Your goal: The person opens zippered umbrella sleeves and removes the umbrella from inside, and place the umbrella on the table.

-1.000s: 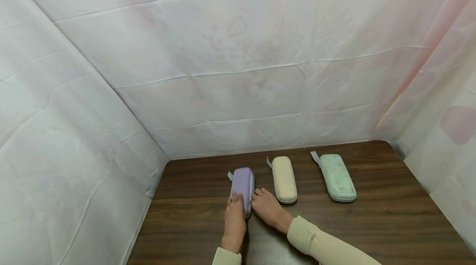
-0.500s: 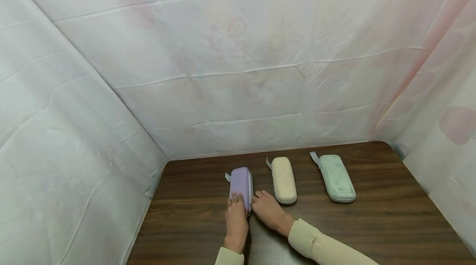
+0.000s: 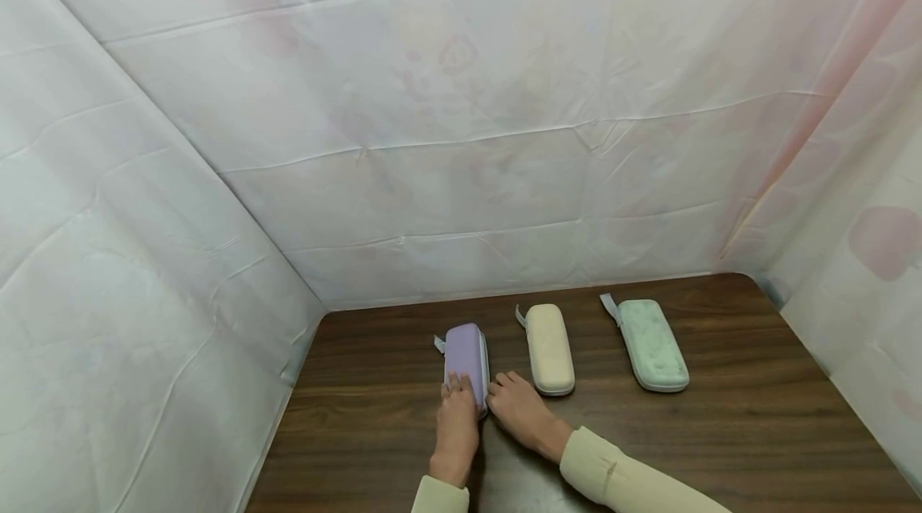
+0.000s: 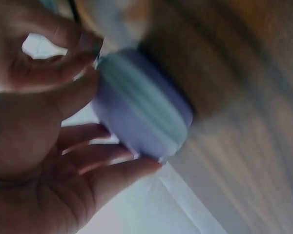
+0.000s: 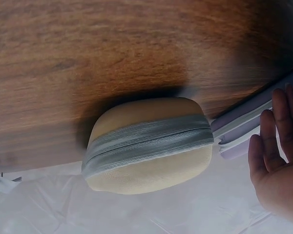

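A purple zip case [image 3: 463, 346] lies flat on the table, its grey loop tab [image 3: 439, 344] at the far left corner. My left hand [image 3: 456, 429] grips the near end, fingers over the lid; the left wrist view shows the thumb on the other side. At the right near edge, my right hand [image 3: 520, 409] has thumb and forefinger pinched at the zip seam, the small zipper pull mostly hidden by them. The grey zip band [image 4: 144, 100] crosses the case's end. In the right wrist view, several fingers [image 5: 267, 139] overlap the purple case's side.
A cream zip case [image 3: 551, 349] lies just right of my right hand. Farther right is a mint-green one [image 3: 654, 345], its tab pointing up-left. The dark wooden table [image 3: 360, 417] meets a pale patterned sheet [image 3: 432, 193] behind and at both sides.
The purple case has shifted and turned slightly to the left at its far end. Both hands keep nearly the same place on it; the cream and green cases lie as before.
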A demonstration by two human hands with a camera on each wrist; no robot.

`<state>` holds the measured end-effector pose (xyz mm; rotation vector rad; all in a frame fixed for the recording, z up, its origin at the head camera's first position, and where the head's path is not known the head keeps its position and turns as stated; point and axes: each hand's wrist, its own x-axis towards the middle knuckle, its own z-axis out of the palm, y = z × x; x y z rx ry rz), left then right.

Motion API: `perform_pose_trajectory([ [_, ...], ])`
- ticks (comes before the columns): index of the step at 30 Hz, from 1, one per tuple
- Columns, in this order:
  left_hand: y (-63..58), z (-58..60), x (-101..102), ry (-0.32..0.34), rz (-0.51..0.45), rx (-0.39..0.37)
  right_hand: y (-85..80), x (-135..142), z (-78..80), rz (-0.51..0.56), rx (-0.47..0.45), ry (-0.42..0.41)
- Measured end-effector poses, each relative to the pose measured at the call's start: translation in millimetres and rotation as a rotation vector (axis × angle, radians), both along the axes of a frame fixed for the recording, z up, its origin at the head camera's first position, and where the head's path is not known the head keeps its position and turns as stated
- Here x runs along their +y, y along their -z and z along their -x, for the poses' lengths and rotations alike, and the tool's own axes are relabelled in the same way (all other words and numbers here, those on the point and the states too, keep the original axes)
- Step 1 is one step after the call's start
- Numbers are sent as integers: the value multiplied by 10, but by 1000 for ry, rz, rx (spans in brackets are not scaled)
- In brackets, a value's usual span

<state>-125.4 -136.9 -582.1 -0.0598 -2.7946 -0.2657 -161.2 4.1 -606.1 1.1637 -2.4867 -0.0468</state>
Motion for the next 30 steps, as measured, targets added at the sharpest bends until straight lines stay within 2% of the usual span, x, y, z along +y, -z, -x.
perform_pose_trajectory([
  [4,-71,3,-40,47,-27,-55,-6,13,5,11,10,0],
  [7,-73,8,-43,44,-34,-86,-6,21,10,15,15,-4],
  [17,-38,-15,67,-41,50,-40,20,51,20,47,25,-11],
  [21,-45,-13,110,-75,52,-45,28,62,16,61,24,-14],
  [30,27,0,177,-141,44,29,50,75,17,75,37,-8],
])
